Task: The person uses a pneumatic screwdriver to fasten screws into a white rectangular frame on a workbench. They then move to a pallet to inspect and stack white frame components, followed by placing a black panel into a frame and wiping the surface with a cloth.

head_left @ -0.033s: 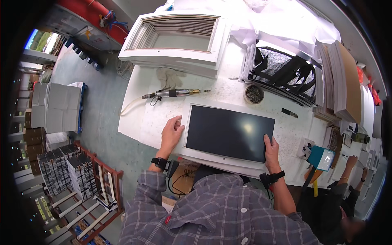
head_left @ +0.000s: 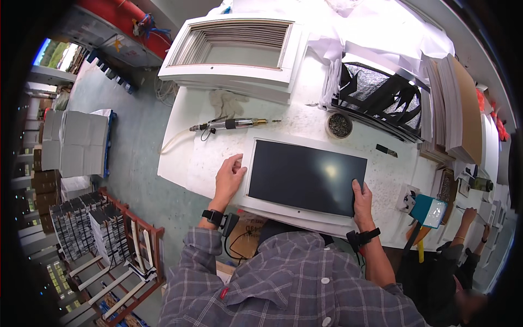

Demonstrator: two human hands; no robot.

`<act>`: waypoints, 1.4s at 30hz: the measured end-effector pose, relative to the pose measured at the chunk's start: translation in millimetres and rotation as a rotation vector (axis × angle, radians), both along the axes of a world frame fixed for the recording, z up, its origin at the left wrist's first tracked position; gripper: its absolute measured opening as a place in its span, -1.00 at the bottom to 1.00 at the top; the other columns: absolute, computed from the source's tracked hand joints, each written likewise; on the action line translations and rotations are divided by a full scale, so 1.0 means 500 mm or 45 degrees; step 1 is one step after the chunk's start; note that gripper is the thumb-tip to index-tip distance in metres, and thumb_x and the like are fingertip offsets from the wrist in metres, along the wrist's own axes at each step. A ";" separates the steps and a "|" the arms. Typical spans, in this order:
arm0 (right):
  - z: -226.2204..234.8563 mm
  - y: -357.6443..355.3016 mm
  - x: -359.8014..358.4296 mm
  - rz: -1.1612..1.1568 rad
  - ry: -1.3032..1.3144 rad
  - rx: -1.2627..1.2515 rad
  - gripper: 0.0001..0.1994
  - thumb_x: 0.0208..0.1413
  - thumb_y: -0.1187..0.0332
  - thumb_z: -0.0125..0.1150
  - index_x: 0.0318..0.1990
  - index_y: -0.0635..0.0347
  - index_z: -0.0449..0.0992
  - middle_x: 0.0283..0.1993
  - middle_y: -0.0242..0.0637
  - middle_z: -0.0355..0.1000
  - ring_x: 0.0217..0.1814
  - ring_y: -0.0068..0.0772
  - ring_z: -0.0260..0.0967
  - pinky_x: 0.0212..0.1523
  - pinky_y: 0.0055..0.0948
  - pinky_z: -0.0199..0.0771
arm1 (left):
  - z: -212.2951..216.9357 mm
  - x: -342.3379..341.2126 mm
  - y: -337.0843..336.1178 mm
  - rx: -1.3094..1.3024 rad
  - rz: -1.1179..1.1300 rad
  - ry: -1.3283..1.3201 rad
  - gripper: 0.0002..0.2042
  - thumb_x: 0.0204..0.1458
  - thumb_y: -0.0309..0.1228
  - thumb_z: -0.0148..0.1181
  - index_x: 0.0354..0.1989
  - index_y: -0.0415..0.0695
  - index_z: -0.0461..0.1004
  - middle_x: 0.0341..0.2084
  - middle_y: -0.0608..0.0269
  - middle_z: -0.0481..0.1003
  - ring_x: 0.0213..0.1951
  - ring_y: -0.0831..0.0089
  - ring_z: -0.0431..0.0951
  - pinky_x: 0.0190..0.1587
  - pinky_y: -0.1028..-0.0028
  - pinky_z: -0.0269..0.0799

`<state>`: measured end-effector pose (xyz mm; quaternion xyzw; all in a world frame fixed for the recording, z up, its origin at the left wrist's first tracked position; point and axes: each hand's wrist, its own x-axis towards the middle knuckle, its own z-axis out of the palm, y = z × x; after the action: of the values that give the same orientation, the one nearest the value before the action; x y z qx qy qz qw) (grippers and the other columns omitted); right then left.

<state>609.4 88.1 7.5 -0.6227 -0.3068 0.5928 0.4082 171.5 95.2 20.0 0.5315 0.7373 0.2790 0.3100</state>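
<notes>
A dark, flat screen panel [head_left: 305, 177] lies over a white frame [head_left: 272, 208] at the table's near edge. My right hand [head_left: 362, 203] grips the panel's right end, thumb on its top face and fingers partly hidden at the side. At the frame's left edge rests my left hand [head_left: 230, 175], fingers loosely bent and thumb apart, holding nothing that I can see. Beyond the frame, a pen-shaped power screwdriver [head_left: 237, 124] with a hose lies on its side. A round tub of screws [head_left: 339, 126] stands to its right.
Stacked white frames [head_left: 229, 79] stand at the back left, with a cloth glove [head_left: 227, 103] in front. A bin of black strips [head_left: 381, 98] and upright boards [head_left: 463, 109] stand at the right. Another person's hands [head_left: 468, 217] work at far right, past a blue box [head_left: 427, 211].
</notes>
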 end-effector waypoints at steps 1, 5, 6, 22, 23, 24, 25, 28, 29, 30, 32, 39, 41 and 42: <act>0.000 -0.002 -0.002 -0.007 -0.010 0.004 -0.59 0.40 0.11 0.22 0.10 0.34 0.54 -0.05 -0.39 0.54 -0.06 -0.60 0.37 0.04 -0.54 0.39 | 0.001 0.000 -0.001 -0.007 0.003 0.004 -0.54 0.08 -0.48 0.36 0.20 -0.05 0.52 -0.25 0.21 0.53 -0.28 0.40 0.58 -0.12 0.40 0.55; 0.010 -0.016 -0.023 -0.046 -0.096 0.048 -0.59 0.40 0.09 0.21 0.04 0.34 0.55 -0.11 -0.44 0.52 -0.12 -0.60 0.36 -0.01 -0.52 0.40 | 0.005 -0.002 -0.006 -0.047 0.015 0.003 -0.54 0.08 -0.47 0.36 0.20 -0.03 0.52 -0.25 0.22 0.52 -0.29 0.41 0.57 -0.11 0.40 0.55; 0.012 -0.020 -0.029 -0.049 -0.143 0.071 -0.59 0.41 0.08 0.20 0.02 0.35 0.54 -0.13 -0.43 0.52 -0.13 -0.59 0.36 -0.03 -0.50 0.40 | 0.004 -0.002 -0.006 -0.033 0.014 0.001 -0.54 0.08 -0.46 0.37 0.20 -0.03 0.52 -0.25 0.23 0.52 -0.29 0.41 0.57 -0.11 0.40 0.55; 0.087 0.052 0.038 0.936 -1.726 0.188 -0.25 0.31 -0.28 0.03 -0.65 0.25 0.59 -0.62 -0.01 0.49 -0.55 0.07 0.50 -0.53 -0.06 0.47 | 0.016 0.036 0.017 -0.098 -0.049 0.165 -0.38 -0.02 -0.40 0.50 0.26 -0.09 0.43 -0.25 0.25 0.42 -0.30 0.38 0.45 -0.18 0.34 0.47; 0.073 0.047 0.047 0.944 -1.745 0.195 -0.28 0.25 -0.30 0.10 -0.62 0.23 0.61 -0.62 -0.04 0.50 -0.54 0.04 0.51 -0.52 -0.09 0.47 | 0.025 0.041 0.022 -0.183 -0.060 0.155 -0.36 -0.01 -0.41 0.49 0.30 -0.10 0.39 -0.19 0.19 0.43 -0.22 0.31 0.48 -0.11 0.31 0.48; 0.069 0.045 0.050 0.896 -1.704 0.199 -0.30 0.24 -0.30 0.12 -0.61 0.22 0.61 -0.61 -0.04 0.50 -0.54 0.04 0.52 -0.52 -0.09 0.48 | 0.020 0.039 0.018 -0.103 -0.111 0.234 -0.33 -0.01 -0.41 0.49 0.32 -0.11 0.37 -0.14 0.16 0.43 -0.17 0.25 0.48 -0.05 0.27 0.47; 0.065 0.041 0.053 0.846 -1.664 0.203 -0.31 0.23 -0.30 0.14 -0.60 0.21 0.62 -0.61 -0.04 0.50 -0.53 0.03 0.52 -0.51 -0.09 0.48 | 0.014 0.037 0.014 -0.021 -0.162 0.312 -0.31 -0.02 -0.41 0.49 0.34 -0.12 0.35 -0.09 0.12 0.43 -0.12 0.20 0.48 0.00 0.24 0.46; 0.058 0.027 0.067 0.700 -1.459 0.157 -0.34 0.23 -0.25 0.17 -0.61 0.22 0.57 -0.62 -0.09 0.48 -0.51 0.05 0.48 -0.44 -0.13 0.46 | 0.070 0.116 0.026 0.158 -0.472 0.571 -0.17 -0.04 -0.39 0.51 0.44 -0.16 0.22 0.27 -0.03 0.33 0.27 -0.07 0.34 0.32 0.09 0.27; 0.053 0.022 0.074 0.665 -1.391 0.150 -0.35 0.24 -0.23 0.19 -0.61 0.22 0.54 -0.62 -0.09 0.47 -0.51 0.06 0.47 -0.43 -0.14 0.46 | 0.083 0.153 0.030 0.171 -0.607 0.519 -0.14 -0.05 -0.37 0.52 0.45 -0.16 0.20 0.33 -0.04 0.29 0.34 -0.09 0.28 0.37 0.07 0.22; 0.050 0.013 0.083 0.617 -1.325 0.135 -0.36 0.25 -0.20 0.20 -0.62 0.23 0.52 -0.63 -0.10 0.46 -0.51 0.06 0.45 -0.41 -0.15 0.45 | 0.089 0.196 0.038 0.186 -0.756 0.463 -0.12 -0.06 -0.36 0.52 0.47 -0.16 0.18 0.40 -0.05 0.24 0.41 -0.11 0.22 0.42 0.05 0.17; 0.055 0.000 0.087 0.526 -1.101 0.058 -0.42 0.25 -0.12 0.25 -0.59 0.24 0.49 -0.62 -0.12 0.45 -0.51 0.01 0.43 -0.40 -0.17 0.43 | 0.091 0.285 0.051 0.124 -1.014 0.459 -0.04 -0.09 -0.26 0.55 0.51 -0.12 0.13 0.50 -0.06 0.10 0.52 -0.11 0.04 0.50 -0.02 0.03; 0.064 -0.083 0.106 0.298 -0.841 0.036 -0.67 0.16 0.20 0.47 -0.31 0.22 0.43 -0.53 -0.24 0.44 -0.50 -0.22 0.42 -0.41 -0.24 0.39 | 0.053 0.399 0.083 0.143 -1.324 0.577 0.22 -0.30 0.09 0.58 0.56 -0.11 0.02 0.55 -0.20 -0.06 0.55 -0.19 -0.09 0.51 -0.18 -0.13; 0.063 -0.086 0.101 0.253 -0.818 -0.004 -0.66 0.14 0.22 0.49 -0.29 0.21 0.41 -0.51 -0.25 0.42 -0.48 -0.25 0.40 -0.40 -0.26 0.39 | 0.049 0.399 0.089 0.132 -1.339 0.591 0.23 -0.30 0.09 0.58 0.56 -0.11 0.02 0.55 -0.21 -0.07 0.56 -0.19 -0.11 0.51 -0.19 -0.14; 0.064 -0.095 0.095 0.231 -0.806 -0.034 -0.65 0.13 0.24 0.50 -0.28 0.20 0.39 -0.51 -0.26 0.41 -0.48 -0.27 0.39 -0.40 -0.27 0.39 | 0.050 0.400 0.085 0.120 -1.352 0.592 0.23 -0.30 0.10 0.58 0.57 -0.11 0.02 0.55 -0.21 -0.07 0.56 -0.19 -0.12 0.51 -0.19 -0.14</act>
<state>657.0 40.4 39.4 -0.7514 -0.4649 0.4078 0.2301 371.2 137.9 45.2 0.8889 0.4053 -0.0060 0.2134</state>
